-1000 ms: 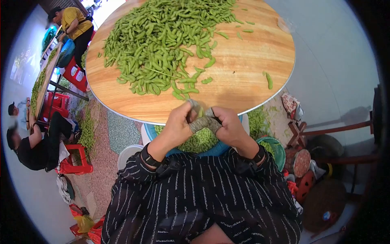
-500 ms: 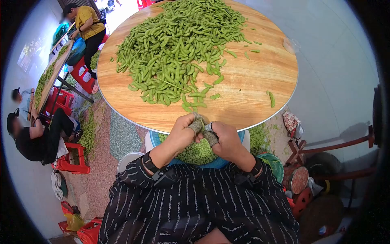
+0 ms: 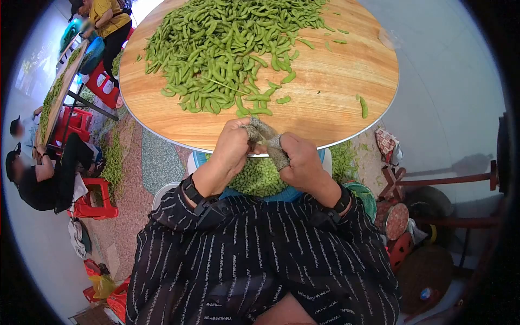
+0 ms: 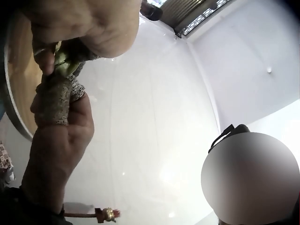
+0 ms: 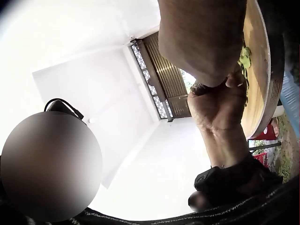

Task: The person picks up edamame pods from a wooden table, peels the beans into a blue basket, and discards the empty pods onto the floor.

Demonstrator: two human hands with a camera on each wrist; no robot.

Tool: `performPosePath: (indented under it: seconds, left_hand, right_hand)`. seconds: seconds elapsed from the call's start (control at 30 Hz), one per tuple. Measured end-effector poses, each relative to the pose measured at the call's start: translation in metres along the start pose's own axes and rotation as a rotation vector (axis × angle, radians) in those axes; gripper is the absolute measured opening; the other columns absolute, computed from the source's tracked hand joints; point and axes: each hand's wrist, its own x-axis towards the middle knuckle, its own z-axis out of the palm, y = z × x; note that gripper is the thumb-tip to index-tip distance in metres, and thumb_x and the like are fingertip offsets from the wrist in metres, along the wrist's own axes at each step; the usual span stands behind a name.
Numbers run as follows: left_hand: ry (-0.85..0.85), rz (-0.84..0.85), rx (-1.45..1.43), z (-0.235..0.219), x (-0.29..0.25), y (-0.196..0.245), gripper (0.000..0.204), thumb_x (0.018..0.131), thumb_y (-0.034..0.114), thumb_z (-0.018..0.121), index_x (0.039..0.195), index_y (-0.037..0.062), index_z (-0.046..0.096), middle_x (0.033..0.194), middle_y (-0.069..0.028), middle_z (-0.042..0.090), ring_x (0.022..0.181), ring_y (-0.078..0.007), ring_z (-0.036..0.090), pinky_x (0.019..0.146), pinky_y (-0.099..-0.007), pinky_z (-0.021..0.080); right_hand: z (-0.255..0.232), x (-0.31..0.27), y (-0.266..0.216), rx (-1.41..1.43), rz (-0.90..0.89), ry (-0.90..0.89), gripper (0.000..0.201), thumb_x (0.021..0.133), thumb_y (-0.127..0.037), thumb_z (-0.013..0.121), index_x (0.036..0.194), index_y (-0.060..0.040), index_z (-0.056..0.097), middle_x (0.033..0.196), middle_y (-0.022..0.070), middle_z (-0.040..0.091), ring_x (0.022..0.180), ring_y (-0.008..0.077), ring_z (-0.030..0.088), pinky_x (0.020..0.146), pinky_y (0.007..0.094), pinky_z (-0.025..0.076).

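Over the near edge of the round wooden table [image 3: 336, 81], my left hand [image 3: 230, 145] and right hand [image 3: 303, 162] meet. Grey knitted covers wrap some thumbs and fingers. Between the fingertips both hands pinch a green soybean pod [image 4: 66, 66], mostly hidden by the fingers in the head view. Below them, shelled green beans [image 3: 261, 179] fill a blue basin [image 3: 292, 195], partly covered by my wrists. A large heap of soybean pods [image 3: 216, 54] lies on the table, its nearest pods just beyond my left fingers.
A single pod [image 3: 363, 107] lies near the table's right edge. To my right on the floor stand a green basin [image 3: 368, 203] and a wooden-legged frame [image 3: 392, 184]. At left, people work along another table [image 3: 60, 108] among red stools [image 3: 97, 197].
The head view tilted down, then back up. Both hands stay together at the table edge; the fingers shift around the pod, the right hand turning slightly and the gap between the hands widening.
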Motion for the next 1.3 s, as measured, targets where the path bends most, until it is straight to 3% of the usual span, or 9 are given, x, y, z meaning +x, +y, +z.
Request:
performPosePath:
  seconds: [0.07, 0.17, 0.23, 0.47, 0.53, 0.77, 0.97, 1.03, 1.3]
  left_hand:
    - [0.001, -0.012, -0.035, 0.0, -0.002, 0.0, 0.021, 0.076, -0.002, 0.036, 0.085, -0.0027, 0.056, 0.071, -0.0092, 0.058, 0.051, -0.0125, 0.049, 0.045, -0.0227, 0.04]
    - [-0.131, -0.014, 0.019, 0.0, -0.007, -0.001, 0.017, 0.082, 0.003, 0.043, 0.094, -0.0024, 0.054, 0.077, -0.0068, 0.058, 0.059, -0.0105, 0.052, 0.052, -0.021, 0.041]
    - [-0.186, 0.282, 0.363, 0.003, -0.015, -0.006, 0.024, 0.084, 0.012, 0.05, 0.104, -0.0014, 0.049, 0.087, -0.0055, 0.058, 0.073, -0.0121, 0.056, 0.061, -0.0218, 0.044]
    - [-0.219, 0.302, 0.55, -0.018, -0.008, -0.016, 0.026, 0.083, 0.011, 0.053, 0.105, -0.0022, 0.049, 0.093, -0.0034, 0.057, 0.081, -0.0099, 0.055, 0.072, -0.0235, 0.045]
    - [-0.138, 0.466, 0.619, -0.016, -0.007, -0.013, 0.013, 0.08, 0.009, 0.055, 0.09, 0.0004, 0.056, 0.066, 0.0011, 0.051, 0.061, -0.0057, 0.046, 0.055, -0.0215, 0.038]
    - [-0.203, 0.361, 0.99, -0.015, -0.014, 0.002, 0.012, 0.075, 0.012, 0.059, 0.08, 0.0008, 0.056, 0.05, -0.0073, 0.039, 0.047, -0.0105, 0.037, 0.044, -0.0265, 0.031]
    - [-0.182, 0.422, 0.962, -0.016, -0.014, -0.002, 0.014, 0.072, 0.014, 0.059, 0.076, 0.0013, 0.055, 0.055, -0.0145, 0.048, 0.046, -0.0263, 0.044, 0.045, -0.0333, 0.035]
    - [-0.129, 0.489, 1.252, -0.014, -0.016, 0.004, 0.013, 0.069, 0.014, 0.059, 0.071, 0.0021, 0.054, 0.059, -0.0164, 0.051, 0.054, -0.0336, 0.05, 0.048, -0.0375, 0.038]
    - [-0.164, 0.613, 1.466, -0.004, -0.024, 0.013, 0.008, 0.061, 0.006, 0.056, 0.068, 0.0038, 0.055, 0.06, -0.0154, 0.053, 0.059, -0.034, 0.053, 0.049, -0.0401, 0.04]
  right_hand:
    - [0.002, -0.001, 0.003, 0.003, 0.019, -0.002, 0.012, 0.064, 0.0, 0.051, 0.075, -0.0005, 0.048, 0.065, 0.0133, 0.051, 0.058, 0.0307, 0.051, 0.053, 0.0387, 0.04]
    - [0.001, 0.0, 0.008, 0.543, 0.244, 0.067, 0.011, 0.069, 0.003, 0.05, 0.079, 0.0001, 0.052, 0.066, 0.0061, 0.055, 0.056, 0.0159, 0.051, 0.052, 0.0301, 0.04]
    - [-0.006, 0.001, 0.011, 0.951, 0.525, -0.016, 0.011, 0.075, 0.002, 0.051, 0.084, -0.0012, 0.056, 0.069, 0.0001, 0.056, 0.059, 0.0053, 0.047, 0.053, 0.0214, 0.038]
    - [-0.015, 0.001, 0.006, 1.036, 0.555, -0.094, 0.009, 0.08, -0.006, 0.053, 0.087, -0.0025, 0.056, 0.07, -0.0013, 0.054, 0.056, 0.0035, 0.046, 0.049, 0.0165, 0.036]
    - [-0.018, 0.001, 0.007, 1.205, 0.663, -0.056, 0.013, 0.081, -0.008, 0.053, 0.092, -0.002, 0.056, 0.071, -0.002, 0.054, 0.055, 0.0023, 0.045, 0.047, 0.0141, 0.034]
    - [-0.02, 0.005, 0.009, 1.195, 0.643, -0.154, 0.018, 0.081, -0.01, 0.053, 0.097, -0.0016, 0.056, 0.071, -0.0031, 0.054, 0.056, 0.0015, 0.045, 0.046, 0.0135, 0.033]
    - [-0.019, 0.003, 0.009, 0.959, 0.584, -0.14, 0.013, 0.08, -0.009, 0.053, 0.09, -0.0033, 0.059, 0.063, -0.004, 0.053, 0.054, 0.0017, 0.044, 0.045, 0.0155, 0.031]
    - [-0.026, 0.003, 0.006, 1.02, 0.665, -0.205, 0.011, 0.08, -0.009, 0.054, 0.087, -0.0043, 0.059, 0.063, -0.0041, 0.052, 0.053, 0.0016, 0.043, 0.045, 0.0156, 0.031]
    - [-0.021, -0.001, 0.01, 0.972, 0.639, -0.202, 0.01, 0.081, -0.012, 0.053, 0.085, -0.0039, 0.058, 0.061, -0.0038, 0.051, 0.053, 0.0022, 0.043, 0.045, 0.0163, 0.032]
